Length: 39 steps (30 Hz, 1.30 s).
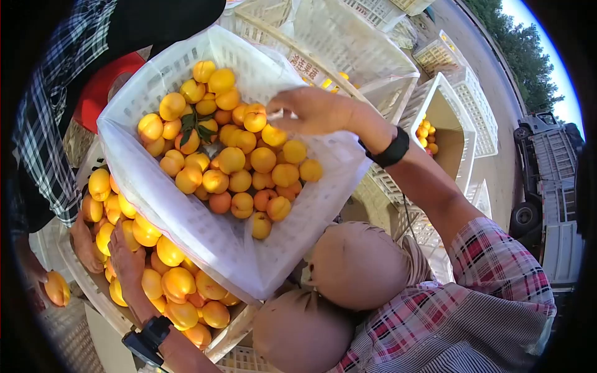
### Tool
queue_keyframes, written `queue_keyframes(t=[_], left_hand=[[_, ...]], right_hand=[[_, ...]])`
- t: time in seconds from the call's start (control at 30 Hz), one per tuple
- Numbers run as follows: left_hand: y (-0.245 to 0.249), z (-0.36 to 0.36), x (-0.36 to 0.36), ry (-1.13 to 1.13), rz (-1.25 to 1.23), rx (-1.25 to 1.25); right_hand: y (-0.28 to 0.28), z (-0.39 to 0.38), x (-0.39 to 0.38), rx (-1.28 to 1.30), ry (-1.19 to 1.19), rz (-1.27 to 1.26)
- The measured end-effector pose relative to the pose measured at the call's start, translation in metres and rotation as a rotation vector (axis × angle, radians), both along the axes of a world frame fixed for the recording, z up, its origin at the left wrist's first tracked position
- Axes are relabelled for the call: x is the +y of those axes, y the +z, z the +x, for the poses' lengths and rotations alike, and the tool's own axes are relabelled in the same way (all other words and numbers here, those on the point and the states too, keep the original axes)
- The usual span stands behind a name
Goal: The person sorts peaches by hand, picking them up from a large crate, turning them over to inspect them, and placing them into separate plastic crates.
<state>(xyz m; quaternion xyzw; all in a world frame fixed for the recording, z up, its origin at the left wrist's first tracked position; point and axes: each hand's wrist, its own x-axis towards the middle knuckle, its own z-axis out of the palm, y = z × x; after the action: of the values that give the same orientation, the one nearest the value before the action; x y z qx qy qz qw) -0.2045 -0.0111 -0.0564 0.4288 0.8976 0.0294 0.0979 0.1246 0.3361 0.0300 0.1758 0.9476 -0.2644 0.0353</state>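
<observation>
A white crate (118, 133) with a thin white liner holds many yellow peaches (231, 160) and a few green leaves (198, 129). Over its right side is my right hand (308, 110), thumb and fingers curved apart. Something white shows between their tips, close to a peach (255, 118). Below the lined crate, a fuller crate (233, 332) is heaped with yellow peaches (178, 285). My left hand (127, 255) lies among these with its fingers stretched over the fruit. Its fingertips are partly hidden between peaches.
Across from me, a person in a checked sleeve (46, 124) has a hand (86, 245) in the fuller crate; another hand (32, 267) holds a peach (57, 288). More crates (469, 118) stand to the right, one part-filled with fruit. A truck (550, 180) is parked beyond.
</observation>
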Motion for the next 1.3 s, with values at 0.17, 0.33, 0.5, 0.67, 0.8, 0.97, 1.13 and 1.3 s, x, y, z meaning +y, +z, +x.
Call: queue_keyframes(t=[0.17,0.33,0.5,0.67,0.8,0.97,1.13,1.3], left_hand=[[0.0,0.012,-0.009,0.028,0.111,0.048],[0.046,0.088,-0.03,0.11,0.425,0.095],[0.056,0.139,-0.065,0.394,0.549,0.002],[0.047,0.148,-0.069,0.461,0.65,0.02],[0.053,0.15,-0.049,0.45,0.82,-0.072],[0.066,0.156,-0.02,0.41,0.976,-0.455],[0.073,0.163,0.0,0.294,0.983,-0.691],[0.078,0.166,0.016,0.139,0.96,-0.701]], right_hand=[[0.007,-0.04,-0.001,0.231,-0.043,-0.078],[-0.101,-0.07,-0.035,-0.133,0.126,0.101],[-0.176,-0.081,-0.053,-0.102,0.328,0.443],[-0.159,-0.091,-0.044,-0.146,0.289,0.265],[-0.119,-0.093,-0.058,-0.076,-0.079,-0.389],[-0.081,-0.098,-0.081,-0.164,-0.19,-1.715],[-0.054,-0.111,-0.103,-0.289,-0.031,-1.929],[-0.028,-0.119,-0.127,-0.436,0.023,-1.72]])
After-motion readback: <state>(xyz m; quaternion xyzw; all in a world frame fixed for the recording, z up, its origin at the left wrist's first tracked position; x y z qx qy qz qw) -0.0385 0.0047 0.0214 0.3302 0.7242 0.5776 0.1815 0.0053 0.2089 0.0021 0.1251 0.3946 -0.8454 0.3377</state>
